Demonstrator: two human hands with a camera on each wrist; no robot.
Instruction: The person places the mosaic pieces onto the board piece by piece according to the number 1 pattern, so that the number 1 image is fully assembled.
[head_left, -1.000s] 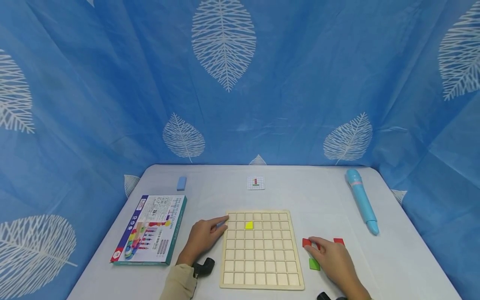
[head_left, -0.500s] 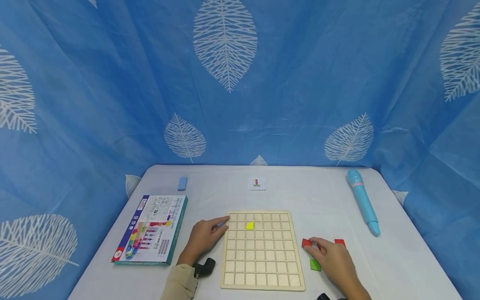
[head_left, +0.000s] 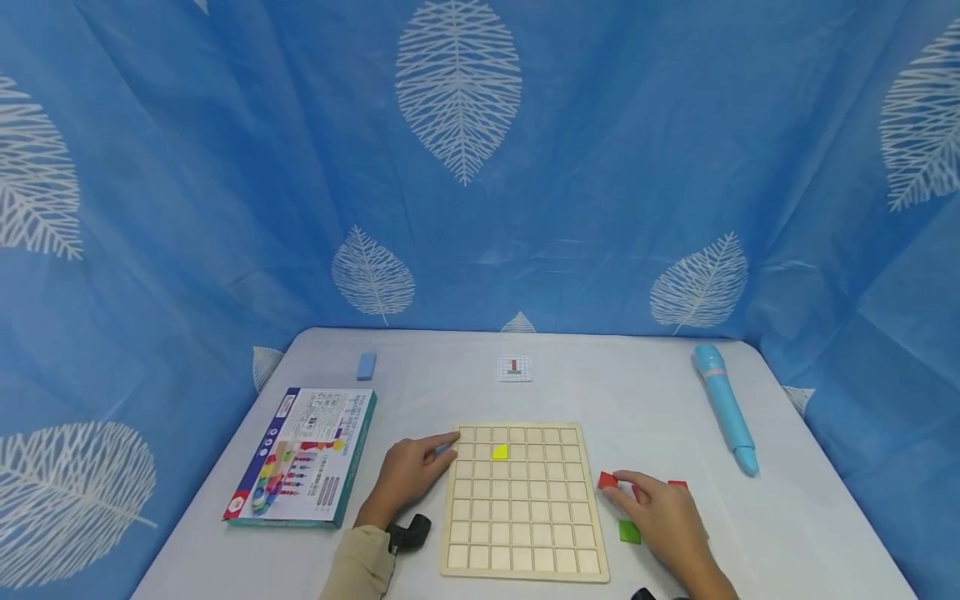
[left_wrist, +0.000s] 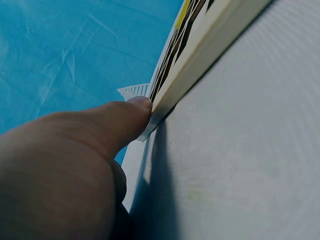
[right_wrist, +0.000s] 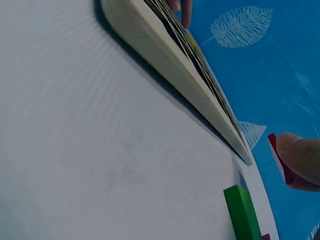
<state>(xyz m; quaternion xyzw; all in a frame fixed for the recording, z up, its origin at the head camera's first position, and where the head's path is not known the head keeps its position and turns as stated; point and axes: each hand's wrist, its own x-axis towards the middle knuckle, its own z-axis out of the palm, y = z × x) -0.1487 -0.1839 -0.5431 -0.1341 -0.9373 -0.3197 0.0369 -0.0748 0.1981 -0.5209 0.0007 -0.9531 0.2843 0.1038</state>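
A wooden grid board (head_left: 522,575) lies on the table, with one yellow tile (head_left: 500,452) in a cell of its second row from the back. My left hand (head_left: 408,477) rests at the board's left edge; its thumb touches the rim (left_wrist: 167,97) in the left wrist view. Beyond the board's right edge, my right hand (head_left: 663,517) pinches a red tile (head_left: 607,481) between thumb and fingers. In the right wrist view that red tile (right_wrist: 280,159) is held up off the table. A green tile (head_left: 630,532) lies beside this hand, and another red tile (head_left: 678,483) shows behind it.
A boxed toy set (head_left: 303,458) lies at the left, a small blue block (head_left: 366,367) behind it. A small card with a grid pattern (head_left: 514,368) lies behind the board. A light-blue toy microphone (head_left: 725,408) lies at the right. Blue curtain (head_left: 480,250) surrounds the table.
My right hand has shifted slightly left toward the board with the red tile, which is now tilted. The left hand keeps its place at the board's edge.
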